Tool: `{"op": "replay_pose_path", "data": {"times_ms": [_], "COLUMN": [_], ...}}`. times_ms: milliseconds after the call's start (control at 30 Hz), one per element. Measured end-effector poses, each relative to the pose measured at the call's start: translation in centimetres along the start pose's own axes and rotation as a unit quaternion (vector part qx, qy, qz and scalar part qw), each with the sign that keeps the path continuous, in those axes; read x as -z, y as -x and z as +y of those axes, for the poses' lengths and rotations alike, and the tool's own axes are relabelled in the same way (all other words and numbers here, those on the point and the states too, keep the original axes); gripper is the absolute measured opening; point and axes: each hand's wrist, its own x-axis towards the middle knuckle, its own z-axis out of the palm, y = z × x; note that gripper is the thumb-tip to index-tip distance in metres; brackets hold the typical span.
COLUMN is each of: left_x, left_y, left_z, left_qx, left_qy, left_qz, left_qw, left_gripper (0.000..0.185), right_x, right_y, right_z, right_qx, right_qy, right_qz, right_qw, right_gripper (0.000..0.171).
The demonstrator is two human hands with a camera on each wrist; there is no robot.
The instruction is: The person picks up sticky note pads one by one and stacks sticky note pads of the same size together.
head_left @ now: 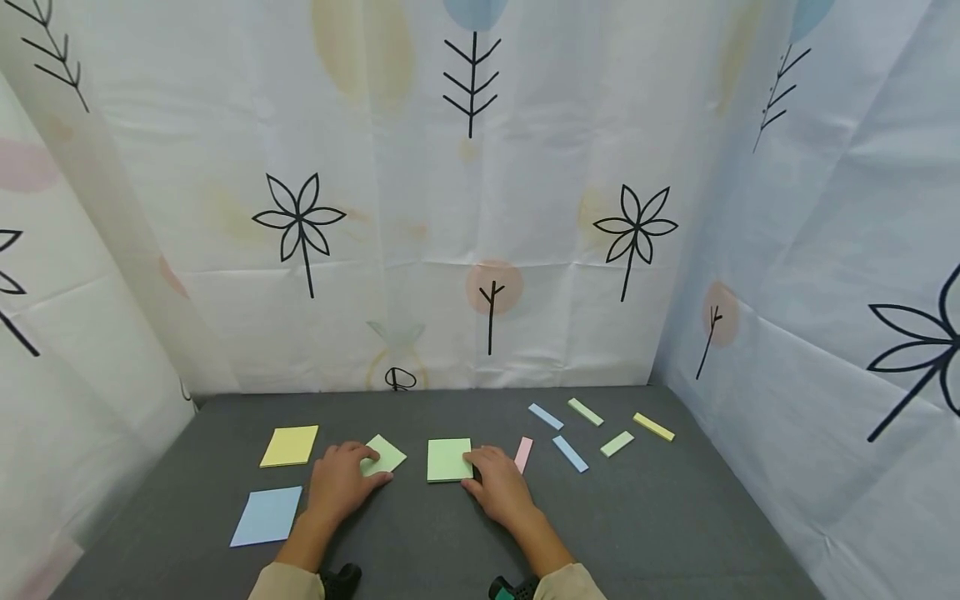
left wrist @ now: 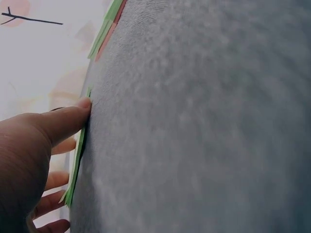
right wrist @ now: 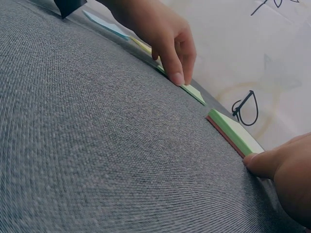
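**Two hands, two green note pads: contact geometry**

Left hand lies palm-down on the grey table. Its fingertips rest on the near-left corner of the rotated green note, which lies at about 1 o'clock from the knuckles. Left wrist view: thumb straight, tip at the note's edge, other fingers loosely extended over the sheet. No pinch seen; the hand presses rather than grips.

Right hand is also flat. Fingertips touch the right edge of the square green pad, at about 11 o'clock from the hand. Right wrist view: thumb set against the pad's near corner. Whether the fingers curl around the edge cannot be told.

Each hand is nearest its own pad; the two pads sit side by side, apart.

Appearance: the rotated note is thin and pale green, sitting diamond-wise. The square pad is thicker, a stack with a reddish bottom layer, edges parallel to the table front.
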Motion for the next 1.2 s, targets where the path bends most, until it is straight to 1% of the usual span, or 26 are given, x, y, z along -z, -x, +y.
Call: {"op": "replay_pose_path", "data": {"times_ms": [100, 233, 367, 467, 700, 900, 1033, 1200], "left_x": [-0.2, -0.2, -0.1, 0.1, 0.4, 0.9, 1.2, 1.5], "left_y": [-0.1, -0.2, -0.2, -0.1, 0.0, 0.0, 0.1, 0.2], "left_z": [0.2, 0.2, 0.3, 0.2, -0.3, -1.0, -1.1, -1.0], "left_qx": [0.011, 0.015, 0.012, 0.012, 0.025, 0.047, 0.057, 0.07], "left_qy": [0.005, 0.008, 0.004, 0.015, 0.053, 0.047, 0.051, 0.074], "left_qz": [0.011, 0.014, 0.005, -0.004, -0.02, -0.038, -0.038, -0.036], "left_qw": [0.9999, 0.9998, 0.9999, 0.9998, 0.9981, 0.9971, 0.9963, 0.9942], "left_gripper": [0.043, 0.044, 0.045, 0.042, 0.033, 0.037, 0.036, 0.032], "right_x": [0.0, -0.1, -0.1, -0.1, -0.2, -0.1, -0.1, -0.1], "right_y": [0.0, 0.0, 0.0, -0.1, 0.1, 0.1, 0.1, 0.1], "right_z": [0.0, 0.0, 0.1, 0.2, 0.2, -0.1, -0.2, -0.1], "right_qx": [0.001, 0.004, 0.008, 0.009, 0.001, -0.008, -0.01, -0.007], "right_qy": [-0.002, -0.003, -0.002, -0.001, 0.0, 0.0, 0.0, -0.001], "right_qz": [0.002, 0.005, 0.007, 0.006, 0.006, 0.007, 0.007, 0.01], "right_qw": [1.0, 1.0, 1.0, 1.0, 1.0, 1.0, 1.0, 1.0], "right_gripper": [0.037, 0.037, 0.037, 0.038, 0.038, 0.038, 0.038, 0.038]}}
